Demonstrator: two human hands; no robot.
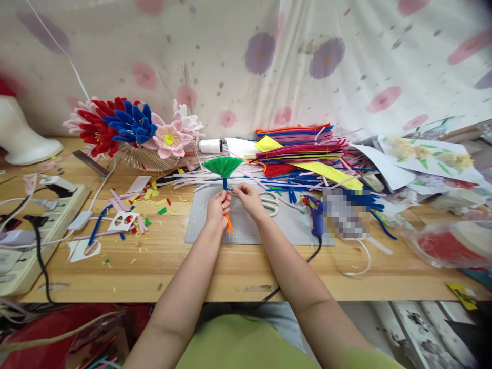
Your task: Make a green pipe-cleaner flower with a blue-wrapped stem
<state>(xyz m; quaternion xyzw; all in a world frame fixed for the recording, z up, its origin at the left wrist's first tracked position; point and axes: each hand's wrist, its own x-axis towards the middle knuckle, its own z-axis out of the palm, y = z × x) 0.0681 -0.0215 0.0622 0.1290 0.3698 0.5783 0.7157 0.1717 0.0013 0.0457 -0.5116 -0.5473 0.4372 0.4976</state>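
Observation:
My left hand (217,210) is closed around the stem of a green fan-shaped pipe-cleaner piece (223,166), held upright over the grey cutting mat (295,225). Just under the green fan, a blue pipe-cleaner band (225,182) wraps the stem. Orange stem ends (229,223) stick out below my left fist. With thumb and finger pinched together, my right hand (249,200) is at the blue band's side, apparently on the loose end of that blue pipe cleaner; the fingers partly hide it. White-handled scissors (270,204) lie on the mat beside my right wrist.
A blue glue gun (315,211) rests at the mat's right. Behind are pipe-cleaner bundles (300,154) and fuzzy flowers (132,123). Scraps (154,193) litter the left, near a power strip (65,215) with cables. Plastic-wrapped items (453,243) lie right.

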